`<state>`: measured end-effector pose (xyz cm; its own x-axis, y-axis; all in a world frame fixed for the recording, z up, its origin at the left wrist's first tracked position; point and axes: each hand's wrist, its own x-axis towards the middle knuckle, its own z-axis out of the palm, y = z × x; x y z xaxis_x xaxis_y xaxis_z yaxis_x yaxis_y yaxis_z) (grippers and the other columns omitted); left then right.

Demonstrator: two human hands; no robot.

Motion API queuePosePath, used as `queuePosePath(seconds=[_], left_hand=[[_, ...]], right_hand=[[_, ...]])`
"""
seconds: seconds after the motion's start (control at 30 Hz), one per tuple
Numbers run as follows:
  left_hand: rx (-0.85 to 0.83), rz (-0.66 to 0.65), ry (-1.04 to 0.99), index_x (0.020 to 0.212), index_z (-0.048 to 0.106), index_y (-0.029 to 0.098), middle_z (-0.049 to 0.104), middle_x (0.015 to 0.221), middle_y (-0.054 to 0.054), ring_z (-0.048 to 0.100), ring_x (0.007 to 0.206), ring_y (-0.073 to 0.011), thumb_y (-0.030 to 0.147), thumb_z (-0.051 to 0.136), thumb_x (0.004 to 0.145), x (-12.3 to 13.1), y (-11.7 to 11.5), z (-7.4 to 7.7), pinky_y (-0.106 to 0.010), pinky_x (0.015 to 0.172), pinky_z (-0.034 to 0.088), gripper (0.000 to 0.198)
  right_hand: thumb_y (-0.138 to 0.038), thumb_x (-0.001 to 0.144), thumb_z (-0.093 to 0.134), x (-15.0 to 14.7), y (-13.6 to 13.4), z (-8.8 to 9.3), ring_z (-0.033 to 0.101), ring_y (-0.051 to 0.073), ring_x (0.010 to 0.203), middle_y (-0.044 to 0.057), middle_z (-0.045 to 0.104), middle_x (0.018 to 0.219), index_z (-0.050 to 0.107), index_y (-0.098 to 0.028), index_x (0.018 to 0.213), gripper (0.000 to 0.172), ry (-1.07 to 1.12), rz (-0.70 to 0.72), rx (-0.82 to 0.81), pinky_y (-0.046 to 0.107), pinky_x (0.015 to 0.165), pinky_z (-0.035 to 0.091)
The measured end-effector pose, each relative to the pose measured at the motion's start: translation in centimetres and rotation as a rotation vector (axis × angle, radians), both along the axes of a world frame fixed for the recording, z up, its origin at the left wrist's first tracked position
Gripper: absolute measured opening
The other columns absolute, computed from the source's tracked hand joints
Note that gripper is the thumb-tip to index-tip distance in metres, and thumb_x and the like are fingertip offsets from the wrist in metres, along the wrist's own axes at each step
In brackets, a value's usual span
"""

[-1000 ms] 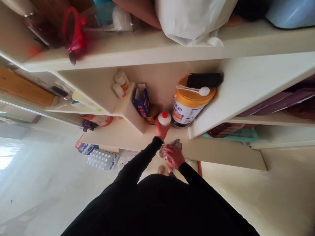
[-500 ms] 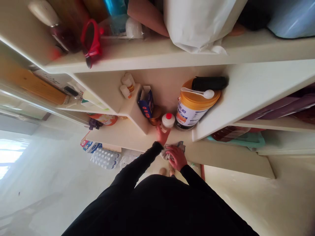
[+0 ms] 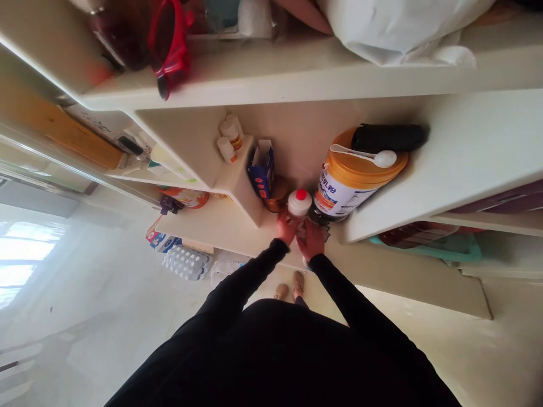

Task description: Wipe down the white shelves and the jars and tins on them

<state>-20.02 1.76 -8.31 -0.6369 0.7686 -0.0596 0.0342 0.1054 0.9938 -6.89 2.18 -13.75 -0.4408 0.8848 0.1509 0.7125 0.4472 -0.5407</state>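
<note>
A white bottle (image 3: 299,204) with a red cap stands upright near the shelf's front edge. My left hand (image 3: 287,228) is closed around its lower left side. Close against its front right side is my right hand (image 3: 312,239), fingers curled over a crumpled greyish cloth (image 3: 325,230) that is mostly hidden beneath them. To the right stands a large milk powder tub (image 3: 339,189) with an orange lid. A brown round container (image 3: 278,195) and a dark blue open box (image 3: 262,169) are just left of the bottle.
A white scoop (image 3: 384,159) and a black case (image 3: 388,139) lie on the tub's lid. Several small white bottles (image 3: 229,135) stand on a raised ledge at left. Red-framed sunglasses (image 3: 169,51) hang over the upper shelf edge. Packaged bottles (image 3: 186,262) lie on the floor.
My right hand has moved up with the cloth from the shelf's front edge to the white bottle. My left hand stays at the bottle. The view has shifted slightly.
</note>
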Motion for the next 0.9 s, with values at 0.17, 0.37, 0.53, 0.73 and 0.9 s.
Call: queuePosePath(seconds=[0.17, 0.37, 0.53, 0.73, 0.9], left_hand=[[0.011, 0.007, -0.05, 0.139, 0.071, 0.021, 0.074, 0.138, -0.015, 0.077, 0.118, -0.0262, 0.008, 0.084, 0.08, 0.2, 1.1, 0.6, -0.041, 0.104, 0.066, 0.062], [-0.014, 0.067, -0.118, 0.132, 0.071, 0.019, 0.077, 0.132, -0.016, 0.079, 0.115, -0.0259, 0.007, 0.084, 0.079, 1.1, 2.1, 1.2, -0.038, 0.101, 0.066, 0.055], [-0.046, 0.139, -0.146, 0.12, 0.067, 0.017, 0.078, 0.124, -0.017, 0.079, 0.112, -0.0245, 0.008, 0.084, 0.081, 1.4, 2.5, 1.3, -0.036, 0.099, 0.065, 0.044], [-0.086, 0.204, -0.134, 0.111, 0.061, 0.019, 0.076, 0.115, -0.014, 0.079, 0.11, -0.0251, 0.016, 0.088, 0.083, 1.8, 3.3, 1.2, -0.04, 0.1, 0.064, 0.039], [-0.088, 0.195, -0.103, 0.11, 0.059, 0.02, 0.074, 0.108, -0.011, 0.077, 0.11, -0.0262, 0.017, 0.083, 0.09, 1.9, 3.7, 1.2, -0.045, 0.104, 0.063, 0.031]], right_hand=[[-0.037, 0.092, 0.055, -0.9, 0.7, 0.0, 0.061, 0.04, 0.135, 0.029, 0.062, 0.154, 0.045, -0.002, 0.165, 0.081, -0.049, -0.02, 0.029, 0.053, 0.111, 0.053], [-0.036, 0.09, 0.057, -1.8, 1.4, -0.1, 0.063, 0.04, 0.133, 0.029, 0.061, 0.155, 0.045, -0.001, 0.166, 0.084, -0.064, -0.054, 0.054, 0.05, 0.109, 0.053], [-0.033, 0.088, 0.057, -2.3, 1.8, 0.1, 0.063, 0.04, 0.132, 0.029, 0.064, 0.152, 0.045, -0.003, 0.166, 0.084, -0.053, -0.071, 0.055, 0.049, 0.106, 0.052], [-0.028, 0.09, 0.059, -3.2, 2.1, 0.8, 0.064, 0.038, 0.133, 0.027, 0.064, 0.154, 0.049, -0.005, 0.165, 0.079, -0.114, -0.12, 0.021, 0.046, 0.107, 0.051], [-0.031, 0.096, 0.059, -3.8, 2.8, 0.5, 0.069, 0.037, 0.12, 0.025, 0.072, 0.142, 0.05, -0.012, 0.166, 0.073, -0.135, -0.171, 0.016, 0.044, 0.094, 0.054]])
